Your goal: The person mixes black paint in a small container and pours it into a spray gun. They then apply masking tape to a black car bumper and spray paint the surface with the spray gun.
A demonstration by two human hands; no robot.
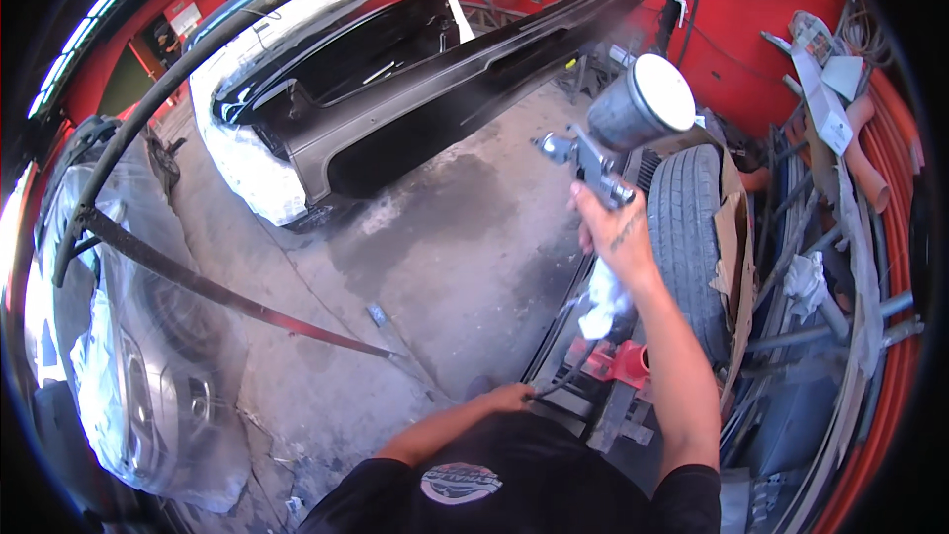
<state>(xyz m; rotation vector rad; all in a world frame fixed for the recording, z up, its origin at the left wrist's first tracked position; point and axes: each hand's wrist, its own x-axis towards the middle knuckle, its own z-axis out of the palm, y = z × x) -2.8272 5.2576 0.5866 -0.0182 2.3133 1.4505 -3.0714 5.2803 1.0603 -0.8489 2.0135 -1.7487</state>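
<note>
Raised at the right of the head view, my right hand point(618, 237) is closed round the handle of a spray gun point(596, 170). On top of the gun sits a grey paint cup point(625, 111) with a white lid, tilted to the right. The nozzle points left, toward a long dark grey and black body panel point(386, 138) at the rear of a car, with a gap of air between. Low by my waist, my left hand point(510, 399) is closed on a dark hose point(559, 384). White masking sheet point(259, 178) covers the car's side beside the panel.
A thin metal bar point(227, 302) crosses the left side. Beyond it stands a plastic-covered car point(173, 405). On my right are a tyre point(682, 227), a red metal part point(625, 363), crumpled white material point(603, 302) and piled pipes point(870, 336). The concrete floor point(445, 307) has dark patches.
</note>
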